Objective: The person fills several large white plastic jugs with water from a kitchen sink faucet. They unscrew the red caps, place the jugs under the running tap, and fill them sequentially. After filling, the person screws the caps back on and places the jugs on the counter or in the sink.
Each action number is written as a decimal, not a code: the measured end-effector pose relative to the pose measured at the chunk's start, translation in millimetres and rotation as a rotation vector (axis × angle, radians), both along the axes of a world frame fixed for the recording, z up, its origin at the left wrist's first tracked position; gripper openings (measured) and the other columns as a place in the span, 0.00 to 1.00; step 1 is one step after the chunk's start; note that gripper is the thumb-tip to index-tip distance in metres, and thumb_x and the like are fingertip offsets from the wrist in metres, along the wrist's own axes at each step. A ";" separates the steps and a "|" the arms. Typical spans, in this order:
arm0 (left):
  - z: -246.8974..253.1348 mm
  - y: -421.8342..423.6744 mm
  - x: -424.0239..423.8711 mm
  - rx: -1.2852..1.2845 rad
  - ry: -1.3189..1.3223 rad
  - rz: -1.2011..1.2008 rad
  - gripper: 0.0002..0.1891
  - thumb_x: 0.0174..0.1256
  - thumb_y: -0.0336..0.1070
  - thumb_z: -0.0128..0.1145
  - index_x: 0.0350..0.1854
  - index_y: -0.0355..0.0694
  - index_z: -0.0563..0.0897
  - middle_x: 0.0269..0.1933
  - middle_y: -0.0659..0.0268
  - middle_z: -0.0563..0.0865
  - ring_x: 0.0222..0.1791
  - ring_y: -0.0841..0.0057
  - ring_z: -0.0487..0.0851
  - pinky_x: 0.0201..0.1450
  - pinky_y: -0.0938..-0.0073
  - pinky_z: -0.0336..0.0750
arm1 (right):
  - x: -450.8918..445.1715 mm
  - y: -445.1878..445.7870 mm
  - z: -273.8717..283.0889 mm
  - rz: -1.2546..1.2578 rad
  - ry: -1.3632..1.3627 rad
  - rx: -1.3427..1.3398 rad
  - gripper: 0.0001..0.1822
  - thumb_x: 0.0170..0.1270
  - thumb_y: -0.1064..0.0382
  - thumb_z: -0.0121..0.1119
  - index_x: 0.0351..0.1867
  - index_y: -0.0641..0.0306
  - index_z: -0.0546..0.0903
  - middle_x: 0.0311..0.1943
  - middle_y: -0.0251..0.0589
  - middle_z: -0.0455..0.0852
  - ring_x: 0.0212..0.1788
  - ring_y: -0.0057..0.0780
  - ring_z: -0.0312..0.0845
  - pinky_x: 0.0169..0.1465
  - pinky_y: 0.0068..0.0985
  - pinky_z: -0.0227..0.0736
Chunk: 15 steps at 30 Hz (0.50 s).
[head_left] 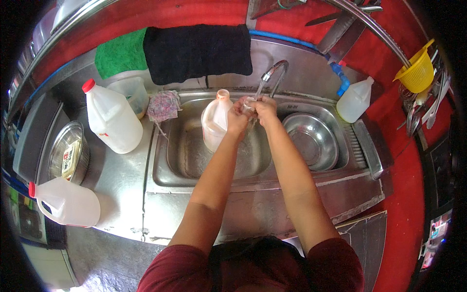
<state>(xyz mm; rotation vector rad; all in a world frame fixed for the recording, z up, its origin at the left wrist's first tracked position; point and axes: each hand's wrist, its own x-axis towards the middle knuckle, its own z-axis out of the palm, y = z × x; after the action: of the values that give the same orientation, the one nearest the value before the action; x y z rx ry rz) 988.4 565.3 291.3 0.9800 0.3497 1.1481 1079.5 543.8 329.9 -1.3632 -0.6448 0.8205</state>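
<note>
Under the running faucet point(274, 75), my left hand point(238, 116) and my right hand point(266, 108) meet around a small whitish object point(249, 104). It looks like a bottle cap, but fingers and water hide most of it. Water from the spout falls onto my fingers. Just left of my hands, an uncapped plastic jug point(215, 126) stands in the left basin of the steel sink point(186, 153). Its neck is stained reddish-brown. My left hand overlaps the jug's right side in view; whether they touch I cannot tell.
A steel bowl point(312, 140) sits in the right basin. Red-capped jugs point(115, 120) point(73, 204), a steel colander point(82, 160) and a patterned cloth point(163, 106) lie left. Another plastic jug point(353, 102) stands right. Towels point(199, 53) hang behind; knives point(339, 33) hang above right.
</note>
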 end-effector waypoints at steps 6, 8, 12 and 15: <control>4.4 1.6 1.4 0.018 -0.057 -0.003 0.21 0.52 0.16 0.52 0.52 0.34 0.72 0.47 0.64 0.79 0.43 0.77 0.78 0.45 0.78 0.75 | -2.7 14.1 -24.7 -0.131 -0.055 0.200 0.06 0.49 0.71 0.63 0.30 0.66 0.79 0.26 0.37 0.81 0.22 0.22 0.75 0.20 0.20 0.69; 8.5 -3.2 4.8 -0.004 -0.038 -0.002 0.21 0.52 0.15 0.51 0.51 0.33 0.72 0.46 0.64 0.79 0.43 0.78 0.78 0.44 0.78 0.75 | 2.7 17.3 -33.2 -0.195 -0.077 0.214 0.07 0.50 0.71 0.62 0.31 0.67 0.79 0.27 0.38 0.81 0.22 0.22 0.75 0.20 0.19 0.69; 7.5 -1.5 -2.6 -0.013 0.018 -0.029 0.21 0.51 0.16 0.51 0.51 0.33 0.72 0.45 0.64 0.79 0.42 0.78 0.78 0.45 0.78 0.75 | -3.1 8.3 -18.4 -0.065 0.038 0.148 0.08 0.48 0.69 0.65 0.30 0.66 0.79 0.26 0.36 0.81 0.22 0.22 0.75 0.22 0.19 0.67; 3.0 3.4 -6.2 0.026 0.010 -0.009 0.22 0.50 0.16 0.52 0.52 0.33 0.72 0.43 0.65 0.80 0.41 0.78 0.79 0.45 0.78 0.75 | -4.0 -6.1 4.4 0.054 0.002 -0.019 0.10 0.45 0.66 0.67 0.30 0.67 0.81 0.26 0.38 0.82 0.25 0.22 0.76 0.28 0.20 0.70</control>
<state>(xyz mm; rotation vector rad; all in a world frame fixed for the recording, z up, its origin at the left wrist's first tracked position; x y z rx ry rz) 982.3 568.7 294.3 1.0095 0.3384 1.1425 1075.5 537.7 334.2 -1.3674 -0.6758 0.8733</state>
